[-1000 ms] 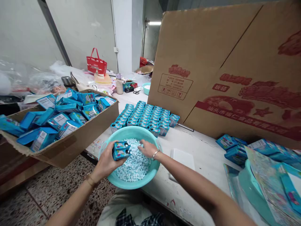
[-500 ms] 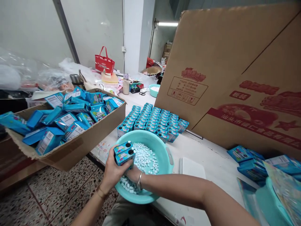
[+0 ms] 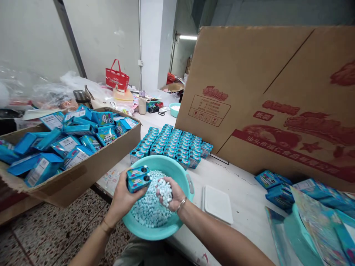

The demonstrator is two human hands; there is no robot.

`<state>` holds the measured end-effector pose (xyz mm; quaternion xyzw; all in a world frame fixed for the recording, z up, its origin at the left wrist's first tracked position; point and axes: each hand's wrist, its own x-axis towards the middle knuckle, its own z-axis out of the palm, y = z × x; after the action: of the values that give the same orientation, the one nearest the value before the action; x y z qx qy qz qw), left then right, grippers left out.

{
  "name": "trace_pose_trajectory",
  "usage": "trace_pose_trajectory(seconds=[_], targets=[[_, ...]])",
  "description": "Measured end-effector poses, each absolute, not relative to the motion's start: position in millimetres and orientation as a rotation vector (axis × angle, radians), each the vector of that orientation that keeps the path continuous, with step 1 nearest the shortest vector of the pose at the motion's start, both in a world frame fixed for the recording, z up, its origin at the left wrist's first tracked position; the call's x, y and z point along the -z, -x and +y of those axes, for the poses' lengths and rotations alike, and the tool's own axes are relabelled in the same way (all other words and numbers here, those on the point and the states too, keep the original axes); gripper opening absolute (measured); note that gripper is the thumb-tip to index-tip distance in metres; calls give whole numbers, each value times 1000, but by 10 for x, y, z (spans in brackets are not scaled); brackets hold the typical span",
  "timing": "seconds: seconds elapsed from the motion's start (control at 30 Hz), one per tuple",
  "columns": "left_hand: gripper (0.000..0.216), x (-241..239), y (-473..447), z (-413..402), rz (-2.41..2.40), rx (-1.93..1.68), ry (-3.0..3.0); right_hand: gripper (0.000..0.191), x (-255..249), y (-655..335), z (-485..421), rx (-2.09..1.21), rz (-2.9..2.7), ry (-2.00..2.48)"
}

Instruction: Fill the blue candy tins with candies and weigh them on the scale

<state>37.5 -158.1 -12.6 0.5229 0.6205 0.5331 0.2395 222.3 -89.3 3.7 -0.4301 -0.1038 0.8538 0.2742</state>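
Observation:
My left hand [image 3: 122,197] grips two small blue boxes [image 3: 138,178], stacked with their open round holes facing right, over a teal basin [image 3: 181,173]. The basin holds many pale blue candies [image 3: 149,210]. My right hand [image 3: 169,195] is cupped palm-up just right of the boxes, holding a heap of those candies level with the box openings. Beyond the basin, several rows of the same blue boxes [image 3: 172,142] stand upright on the white table [image 3: 244,192].
A cardboard carton [image 3: 83,173] full of loose flat blue boxes sits at the left. A big cardboard sheet [image 3: 266,96] leans at the right. A white lid [image 3: 217,204] lies by the basin. More blue boxes [image 3: 274,184] and teal trays [image 3: 302,225] lie at the right. Bags clutter the far table.
My right hand dipped low into the basin under the boxes and has come up holding a heap of candies beside the box openings. The left hand kept the two boxes.

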Motion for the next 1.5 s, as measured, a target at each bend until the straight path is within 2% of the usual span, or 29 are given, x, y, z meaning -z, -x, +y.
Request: trace_pose_trajectory(seconds=[0.2,0.33,0.47,0.77,1.17,1.5], targets=[[63,126,-708,-1587,1653,-988,-1951,15,-240,-2156,-913,-1844,-146,993],[64,106,-817,-1600,1758,-1055,-1929,18,-232,-2033,-933,-1532,-394,876],[70,121,-821,-1589,1829,-1139,-1896,20,-270,-1975,-981,-1397,-617,882],[70,97,-759,-1565,1801,-1056,-2007,17,-227,-1898,-924,-1313,-675,937],[68,43,-654,-1568,1776,-987,-1991,22,-254,-1875,-927,-1578,-652,953],[65,-4,-623,-1520,1732,-1050,-1859,48,-331,-1906,-947,-1622,-897,798]])
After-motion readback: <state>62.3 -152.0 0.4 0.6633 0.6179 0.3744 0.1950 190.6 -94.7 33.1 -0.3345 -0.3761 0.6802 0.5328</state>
